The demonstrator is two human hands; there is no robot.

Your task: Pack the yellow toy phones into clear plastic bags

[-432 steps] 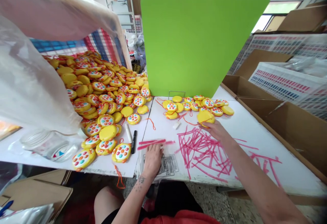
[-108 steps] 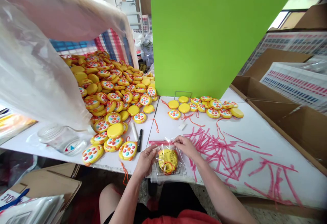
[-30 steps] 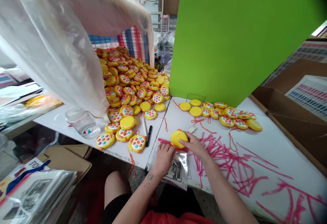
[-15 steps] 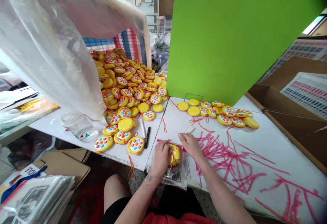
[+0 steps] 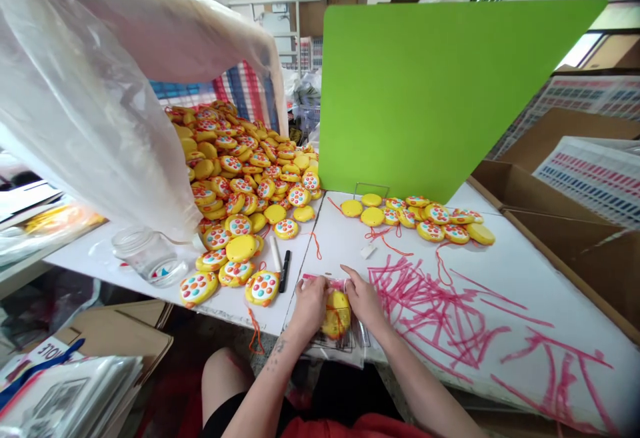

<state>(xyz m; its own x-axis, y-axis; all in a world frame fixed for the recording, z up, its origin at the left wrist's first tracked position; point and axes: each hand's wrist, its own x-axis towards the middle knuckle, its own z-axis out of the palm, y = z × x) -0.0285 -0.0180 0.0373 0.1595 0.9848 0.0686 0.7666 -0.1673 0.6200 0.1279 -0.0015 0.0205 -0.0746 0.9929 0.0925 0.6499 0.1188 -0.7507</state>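
A clear plastic zip bag (image 5: pixel 354 357) with a pink strip along its top lies at the table's near edge. Inside it is a yellow toy (image 5: pixel 336 323), plain side up, with an orange cord across it. My left hand (image 5: pixel 310 306) is closed on the bag's top left edge, its fingertips curled at the pink strip. On the other side, my right hand (image 5: pixel 365 299) pinches the top right edge, index finger fairly straight. The fingers partly cover the strip and the toy's upper end. Just beyond my hands lies a small white piece (image 5: pixel 368 251).
A large pile of yellow toys (image 5: pixel 250 178) spills from a plastic-lined sack (image 5: pixel 90 85) at left. Black (image 5: pixel 285 271) and white (image 5: pixel 275 253) pens lie near a clear jar (image 5: pixel 145 255). More toys (image 5: pixel 430 215) line the foot of a green board (image 5: pixel 425 98). Cardboard boxes (image 5: pixel 555 258) stand right.
My right hand has come back from near the small white piece to the bag's top right edge. My left hand still holds the bag. The whole view has shifted slightly.
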